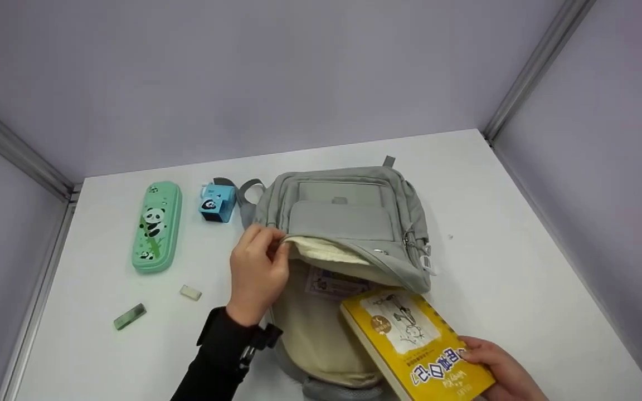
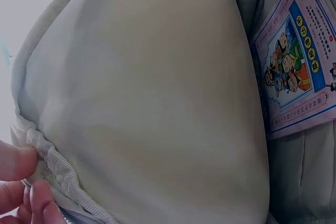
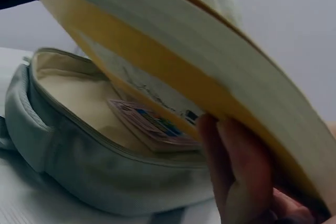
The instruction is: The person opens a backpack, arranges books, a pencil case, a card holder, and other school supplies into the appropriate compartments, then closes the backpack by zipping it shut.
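A grey backpack [image 1: 343, 220] lies on the table with its main compartment unzipped. My left hand [image 1: 258, 270] pinches the edge of its flap and holds it up; the cream lining [image 2: 157, 98] fills the left wrist view. With my right hand [image 1: 499, 367] I grip a thick yellow book [image 1: 410, 340] by its near right corner. The book's far end overlaps the mouth of the bag, just under the raised flap. Inside the compartment lies a pink book [image 2: 296, 61] with cartoon figures on its cover, partly hidden by the flap in the head view.
To the left lie a green panda pencil case [image 1: 156, 228], a small blue box-shaped item [image 1: 218, 201], a pale eraser-like block [image 1: 190, 292] and a dark green block [image 1: 130, 316]. A bag strap [image 1: 247, 206] sticks out beside the blue item. Walls border the table at the back and sides.
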Motion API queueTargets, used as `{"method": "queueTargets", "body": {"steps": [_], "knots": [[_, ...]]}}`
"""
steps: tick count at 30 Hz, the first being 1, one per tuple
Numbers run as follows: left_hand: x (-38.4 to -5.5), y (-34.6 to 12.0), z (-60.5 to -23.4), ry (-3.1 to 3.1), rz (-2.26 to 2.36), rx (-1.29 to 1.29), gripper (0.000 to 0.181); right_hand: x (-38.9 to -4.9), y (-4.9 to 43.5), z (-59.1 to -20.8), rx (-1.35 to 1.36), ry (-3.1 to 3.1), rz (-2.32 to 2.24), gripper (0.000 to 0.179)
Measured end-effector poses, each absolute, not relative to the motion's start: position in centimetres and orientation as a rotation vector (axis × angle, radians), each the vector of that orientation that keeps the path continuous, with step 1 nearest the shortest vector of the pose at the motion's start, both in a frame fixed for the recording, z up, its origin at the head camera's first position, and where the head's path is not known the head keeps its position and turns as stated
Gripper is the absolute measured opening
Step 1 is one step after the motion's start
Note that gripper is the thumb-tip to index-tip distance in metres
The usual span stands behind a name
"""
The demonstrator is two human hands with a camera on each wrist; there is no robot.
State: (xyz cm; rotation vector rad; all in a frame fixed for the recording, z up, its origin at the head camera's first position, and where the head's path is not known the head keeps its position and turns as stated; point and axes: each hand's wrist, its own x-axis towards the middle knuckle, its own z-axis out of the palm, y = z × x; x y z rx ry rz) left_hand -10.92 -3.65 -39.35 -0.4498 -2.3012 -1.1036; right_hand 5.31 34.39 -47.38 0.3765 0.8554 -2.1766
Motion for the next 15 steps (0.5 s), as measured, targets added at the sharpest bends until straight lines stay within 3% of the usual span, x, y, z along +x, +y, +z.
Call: {"method": "queueTargets", "body": {"steps": [5,12,15], "knots": [[-11.0,-3.7,-39.4,-2.297,-1.114,-0.451,0.005,3.0,31.1,-48.7,0.461,1.117,-2.163,0.032],[-11.0,-3.8,-39.5,-2.295,-1.117,-0.460,0.006,-0.6,26.1,-50.4,0.586,1.234,-2.277,0.074],[-10.8,-3.8,-39.5,-2.292,-1.105,-0.473,0.007,-2.0,24.4,-50.9,0.561,1.218,-2.382,0.063]]}}
